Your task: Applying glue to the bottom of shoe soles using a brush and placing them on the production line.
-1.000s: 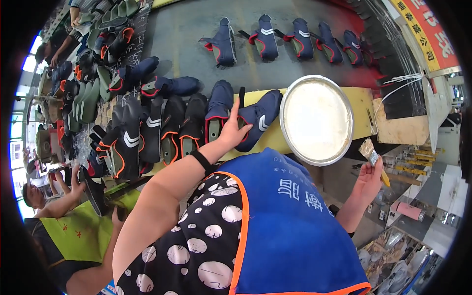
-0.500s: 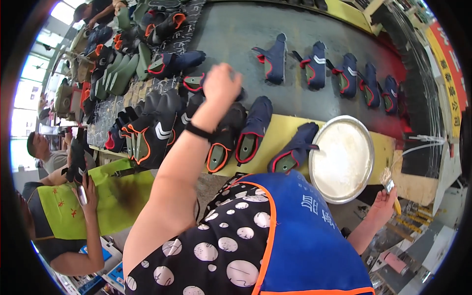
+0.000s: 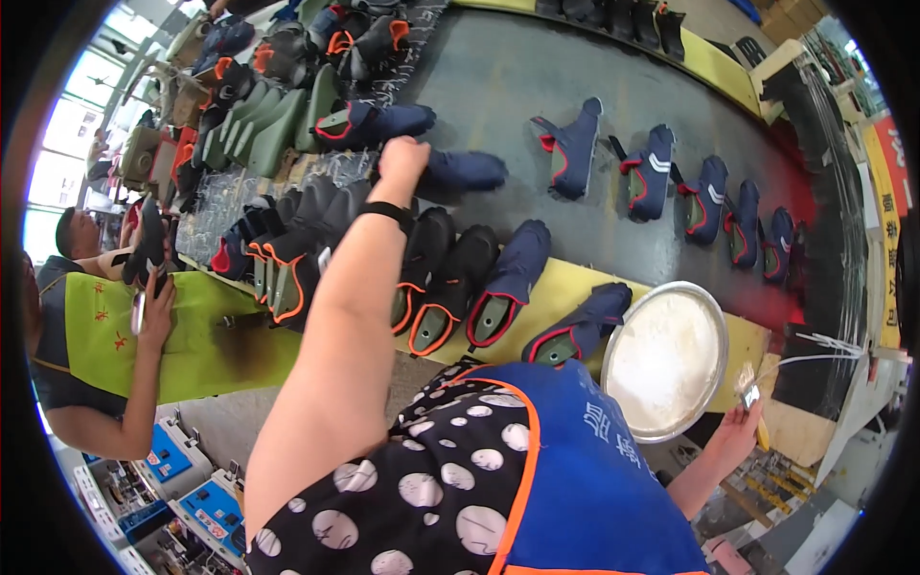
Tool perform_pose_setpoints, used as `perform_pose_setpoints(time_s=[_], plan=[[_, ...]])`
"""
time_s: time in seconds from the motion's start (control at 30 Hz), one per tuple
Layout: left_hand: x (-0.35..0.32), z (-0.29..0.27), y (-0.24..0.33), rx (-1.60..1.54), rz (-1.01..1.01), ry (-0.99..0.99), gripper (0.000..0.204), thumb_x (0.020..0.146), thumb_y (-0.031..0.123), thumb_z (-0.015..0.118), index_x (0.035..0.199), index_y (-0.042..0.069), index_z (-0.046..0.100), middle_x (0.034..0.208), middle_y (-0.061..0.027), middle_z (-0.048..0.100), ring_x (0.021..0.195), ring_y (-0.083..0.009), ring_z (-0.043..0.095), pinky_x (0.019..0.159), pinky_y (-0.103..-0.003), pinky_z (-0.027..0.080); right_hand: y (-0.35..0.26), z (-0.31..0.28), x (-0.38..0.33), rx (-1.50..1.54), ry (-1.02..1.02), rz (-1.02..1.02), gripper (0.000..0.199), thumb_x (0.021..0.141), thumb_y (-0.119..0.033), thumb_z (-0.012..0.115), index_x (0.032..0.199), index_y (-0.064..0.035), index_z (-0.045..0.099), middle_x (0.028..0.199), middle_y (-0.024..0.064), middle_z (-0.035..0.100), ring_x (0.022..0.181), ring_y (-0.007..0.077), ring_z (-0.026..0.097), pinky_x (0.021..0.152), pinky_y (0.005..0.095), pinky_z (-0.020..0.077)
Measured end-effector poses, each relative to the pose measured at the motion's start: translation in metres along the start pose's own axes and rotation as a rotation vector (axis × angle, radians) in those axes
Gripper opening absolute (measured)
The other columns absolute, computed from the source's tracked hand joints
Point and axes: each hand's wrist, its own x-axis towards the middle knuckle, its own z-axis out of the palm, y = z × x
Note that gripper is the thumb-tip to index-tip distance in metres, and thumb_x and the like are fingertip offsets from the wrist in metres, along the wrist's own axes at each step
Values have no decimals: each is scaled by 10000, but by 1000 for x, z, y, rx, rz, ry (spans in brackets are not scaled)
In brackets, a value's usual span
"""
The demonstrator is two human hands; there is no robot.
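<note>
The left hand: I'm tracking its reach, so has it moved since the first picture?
Yes: against the yellow ledge, the left hand has moved left and outward, to one end of a navy shoe lying beyond it.

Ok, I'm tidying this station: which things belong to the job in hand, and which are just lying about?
Seemingly part of the job:
navy shoe at the left hand
paintbrush in the right hand
round basin of white paste
row of navy shoes beyond it

Apparently just lying about:
white cords at right
pink container, lower right
</note>
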Motion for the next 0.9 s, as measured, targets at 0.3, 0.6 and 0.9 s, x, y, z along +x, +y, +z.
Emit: perform_pose_setpoints(time_s=[0.3, 0.6, 0.9], plan=[[-55, -134, 95, -1151, -403, -349, 140, 899, 159, 680, 912, 26, 639, 827, -65, 657, 719, -190, 653, 629, -342, 597, -4, 41, -9, -19, -137, -38, 291, 982, -213, 637, 1145, 25, 604, 951, 40, 643, 763, 76, 561, 683, 214, 473], [-201, -214, 75, -1594, -670, -424, 140, 980, 179, 583, 1022, 46, 594, 951, -49, 640, 856, -204, 642, 806, -352, 584, 0, 42, -10, 70, -181, -25, 254, 993, -172, 615, 1144, 33, 614, 965, 47, 654, 777, 82, 574, 695, 212, 488], [-247, -170, -22, -1354, -856, -229, 190, 959, 182, 628, 1084, 43, 597, 1025, -69, 640, 943, -236, 643, 846, -371, 566, -2, 31, -20, 60, -246, -13, 199, 992, -174, 615, 1105, -10, 603, 924, 29, 654, 762, 78, 573, 679, 211, 507]])
